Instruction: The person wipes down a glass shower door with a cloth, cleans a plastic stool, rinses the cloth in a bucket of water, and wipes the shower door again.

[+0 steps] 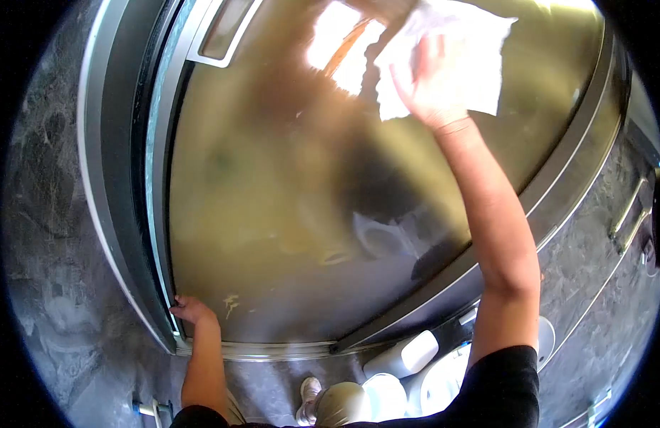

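Note:
My right hand (435, 78) lies flat on a thin white sheet, a paper towel or cloth (487, 64), pressed against a large glass panel (273, 178). The fingers are stretched out and the thumb stands apart. Jagged edges of the sheet spread out around the hand. At the panel's lower left corner, my left hand (192, 310) has its fingers curled round the edge of the panel beside the frame. Its fingertips are partly hidden there. Reflections and a few pale smudges (231, 305) show on the glass.
A silver handle (223, 32) sits at the panel's upper left. Dark metal frame (116, 164) borders the left, with another bar (558, 157) on the right. White containers (405, 357) and a toilet-like white fixture (444, 378) stand below. Metal fittings (630, 214) project from the grey right wall.

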{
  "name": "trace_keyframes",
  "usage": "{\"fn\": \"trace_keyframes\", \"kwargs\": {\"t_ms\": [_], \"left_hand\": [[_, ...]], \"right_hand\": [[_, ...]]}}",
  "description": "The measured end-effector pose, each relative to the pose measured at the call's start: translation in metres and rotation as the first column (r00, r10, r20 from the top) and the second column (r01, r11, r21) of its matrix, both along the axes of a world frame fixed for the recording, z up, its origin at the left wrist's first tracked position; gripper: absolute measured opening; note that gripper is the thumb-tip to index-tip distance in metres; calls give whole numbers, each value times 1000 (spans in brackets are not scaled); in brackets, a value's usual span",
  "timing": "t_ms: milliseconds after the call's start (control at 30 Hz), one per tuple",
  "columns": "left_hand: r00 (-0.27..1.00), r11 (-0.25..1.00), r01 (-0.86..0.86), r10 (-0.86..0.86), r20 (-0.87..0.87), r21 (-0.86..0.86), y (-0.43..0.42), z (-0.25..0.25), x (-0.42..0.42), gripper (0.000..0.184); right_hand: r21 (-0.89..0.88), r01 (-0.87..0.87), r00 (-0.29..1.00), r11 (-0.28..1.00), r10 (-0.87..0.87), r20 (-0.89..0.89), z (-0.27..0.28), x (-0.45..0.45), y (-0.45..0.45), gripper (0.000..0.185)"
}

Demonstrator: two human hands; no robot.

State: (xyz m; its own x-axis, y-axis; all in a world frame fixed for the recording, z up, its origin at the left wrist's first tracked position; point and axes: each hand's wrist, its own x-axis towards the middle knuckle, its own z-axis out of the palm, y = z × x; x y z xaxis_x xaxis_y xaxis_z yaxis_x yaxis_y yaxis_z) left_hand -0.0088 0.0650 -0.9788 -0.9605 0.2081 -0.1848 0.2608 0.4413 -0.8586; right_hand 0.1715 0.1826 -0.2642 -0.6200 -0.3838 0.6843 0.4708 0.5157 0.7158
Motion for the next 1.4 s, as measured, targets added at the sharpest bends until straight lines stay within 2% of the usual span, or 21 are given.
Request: {"fn": "trace_keyframes", "kwargs": {"t_ms": [67, 133, 267, 333, 400, 533, 600, 733, 833, 867, 900, 933, 1000, 1033, 1067, 1100, 1200, 1267, 1300, 1333, 1400], "left_hand": [[997, 991, -47, 40, -61, -124, 6, -23, -5, 46], [991, 994, -99, 94, -99, -49, 7, -21, 1, 45], [998, 997, -57, 56, -11, -56, 8, -18, 11, 46], [997, 984, 27, -13, 79, -175, 3, -16, 5, 48], [992, 972, 65, -37, 123, -227, -5, 19, 7, 48], [969, 996, 82, -70, 237, -41, -14, 80, 26, 51], [958, 997, 76, -80, 274, 25, -20, 106, 34, 52], [947, 993, 111, -92, 308, -45, -16, 98, 28, 55], [945, 946, 201, -120, 303, -254, -2, 50, 11, 58], [949, 976, 145, -92, 302, -159, -7, 67, 15, 59], [950, 994, 89, -66, 306, -62, -11, 79, 19, 60], [950, 994, 85, -62, 308, -64, -12, 78, 21, 60], [953, 998, 66, -56, 297, -22, -13, 82, 24, 58], [955, 999, 50, -50, 293, 8, -13, 85, 24, 57], [956, 999, 34, -45, 290, 40, -14, 89, 24, 57], [958, 997, 15, -37, 283, 81, -15, 93, 25, 56], [963, 973, -45, -18, 269, 224, -16, 102, 30, 53], [973, 982, 10, -53, 224, 188, -20, 105, 29, 53], [978, 988, 52, -80, 191, 145, -20, 102, 29, 53], [979, 989, 80, -102, 175, 124, -19, 104, 31, 53], [985, 996, 29, -43, 166, 86, -20, 112, 34, 51]], "right_hand": [[325, -230, 969, 917, 184, 167, -25, -2, 10, 59], [236, -286, 925, 929, 203, 320, -23, 4, 4, 62], [251, -174, 982, 952, 188, -31, 11, 4, 18, 69], [57, -232, 972, 971, 229, 50, -10, -2, 26, 63], [219, -175, 955, 960, 111, 274, -40, 12, 42, 55], [78, -218, 891, 973, 166, 424, -21, 25, 29, 50], [47, -345, 918, 938, 326, 227, 17, 15, 56, 73], [50, -25, 940, 998, 40, -340, 46, -24, 1, 67], [307, -134, 933, 942, 224, -281, 18, -45, -47, 46], [-244, -253, 966, 936, 260, -4, 6, -36, -106, 44], [200, 103, 993, 974, -112, 37, -14, -54, -52, 48], [-113, 58, 945, 992, -18, 327, -38, -59, -65, 44], [-114, -231, 829, 966, 257, 497, -104, -56, -53, 58], [-412, -232, 648, 881, 456, 610, -131, -52, -52, 71], [-306, -152, 565, 940, 336, 753, -158, -47, -34, 72], [-135, -295, 524, 946, 278, 805, -198, -45, 5, 70], [-289, -247, 313, 925, 359, 879, -184, -27, -11, 63], [-807, 291, 426, 515, 685, 591, -141, -21, -33, 54], [-511, -149, 437, 847, 520, 734, -97, -24, -42, 44], [-336, -420, 677, 843, 537, 503, -81, -14, -27, 47], [-132, -479, 780, 868, 489, 390, -22, -8, 27, 58]]}}
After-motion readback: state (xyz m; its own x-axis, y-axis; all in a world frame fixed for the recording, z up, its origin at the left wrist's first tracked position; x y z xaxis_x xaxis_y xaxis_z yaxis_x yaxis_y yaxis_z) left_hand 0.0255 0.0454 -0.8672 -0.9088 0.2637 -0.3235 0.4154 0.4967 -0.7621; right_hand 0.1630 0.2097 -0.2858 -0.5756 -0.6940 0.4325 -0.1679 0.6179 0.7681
